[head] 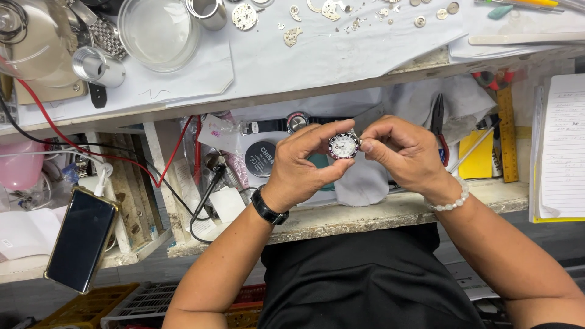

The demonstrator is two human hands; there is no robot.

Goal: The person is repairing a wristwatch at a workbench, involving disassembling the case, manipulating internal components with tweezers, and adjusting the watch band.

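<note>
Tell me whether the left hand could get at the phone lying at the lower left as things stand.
Probably yes, but not freely: the left hand is pinching the watch head together with the right hand, so it would have to let go first. Nothing appears to block the way to the phone.

Cluttered worn workbench (365,216), grey floor (24,298)

Watch head (344,145) sits between left hand (303,163) and right hand (402,149), over the open drawer (390,210) below the bench (317,58). Behind it in the drawer: another watch (297,122) (lying flat). Glass dish (159,31) on bench, far left; small parts (292,35) to its right. Phone (81,239) lies low left on a shelf.
</note>
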